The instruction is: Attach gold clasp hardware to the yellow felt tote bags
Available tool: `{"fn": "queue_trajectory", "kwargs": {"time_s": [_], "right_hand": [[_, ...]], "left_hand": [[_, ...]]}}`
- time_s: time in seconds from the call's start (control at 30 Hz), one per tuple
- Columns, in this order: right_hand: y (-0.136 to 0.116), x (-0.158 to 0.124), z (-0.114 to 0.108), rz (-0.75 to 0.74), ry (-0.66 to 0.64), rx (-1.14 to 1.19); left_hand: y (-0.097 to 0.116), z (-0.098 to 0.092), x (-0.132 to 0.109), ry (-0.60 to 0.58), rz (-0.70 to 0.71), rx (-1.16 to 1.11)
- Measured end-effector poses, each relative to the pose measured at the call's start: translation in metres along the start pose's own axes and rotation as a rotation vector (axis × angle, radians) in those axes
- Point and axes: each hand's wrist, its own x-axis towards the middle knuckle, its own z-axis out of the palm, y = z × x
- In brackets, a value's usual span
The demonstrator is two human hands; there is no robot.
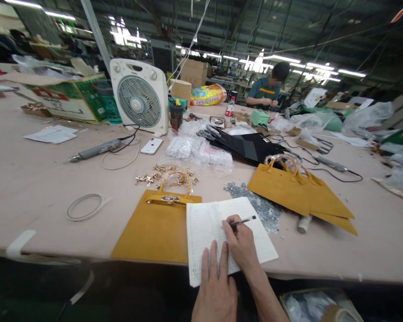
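My right hand (pixel 242 241) is closed around a black-and-clear pen (pixel 244 221), its tip hidden near the page. Under it lies an open notebook (pixel 204 219) of lined white paper, with faint marks down its left side. My left hand (pixel 216 286) rests flat with fingers stretched out on the notebook's lower part. The notebook overlaps a mustard-yellow handbag panel (pixel 151 232) with a handle and a metal clasp. Beyond that panel are several gold-coloured metal fittings (pixel 149 180). Small grey metal pieces (pixel 270 214) are spread beside the notebook's right edge.
More yellow bag panels (pixel 285 190) lie at the right, near black panels (pixel 245 145). A fan (pixel 139 96), a phone (pixel 152 146), an electric screwdriver (pixel 97 151) and a tape roll (pixel 83 207) are to the left. Across the table sits another person (pixel 267 91).
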Motion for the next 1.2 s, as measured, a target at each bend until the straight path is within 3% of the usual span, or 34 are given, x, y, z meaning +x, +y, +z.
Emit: {"fn": "queue_trajectory", "kwargs": {"time_s": [0.23, 0.6, 1.03, 1.2], "right_hand": [[0.001, -0.001, -0.001, 0.03, -0.009, 0.029], [0.002, 0.0, 0.001, -0.01, 0.008, -0.022], [0.0, -0.001, 0.0, -0.018, -0.008, -0.018], [0.002, 0.0, 0.002, 0.001, -0.021, -0.01]], "left_hand": [[0.001, -0.005, 0.0, -0.074, -0.021, -0.049], [0.002, -0.006, 0.002, -0.098, -0.037, -0.055], [-0.002, 0.013, -0.003, 0.033, 0.014, -0.056], [-0.002, 0.017, -0.005, 0.024, 0.01, -0.057]]}}
